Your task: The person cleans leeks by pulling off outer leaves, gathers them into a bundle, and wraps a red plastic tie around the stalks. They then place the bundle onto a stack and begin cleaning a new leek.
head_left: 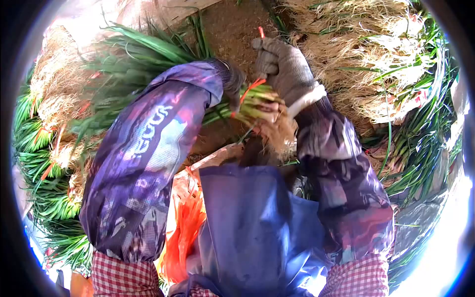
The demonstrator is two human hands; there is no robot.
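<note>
My left hand [233, 85], in a dark glove, is closed around a bundle of onion-like greens [264, 106]. Its long green leaves fan out to the left, partly blurred, and its pale stems and tan roots point right, towards my right wrist. Around the stems runs an orange-red tie strip [252, 87]. My right hand [283, 62], in a grey knitted glove, is closed just above the root end. One end of the strip sticks up past its fingers, so the hand grips the strip; the exact grip is hidden.
Tied bundles [47, 148] are piled along the left. At the right lies a large heap of greens with straw-coloured roots [356, 64]. Bare brown soil [232, 29] shows ahead. A blue apron [245, 218] covers my lap, beside a bunch of orange-red strips [183, 237].
</note>
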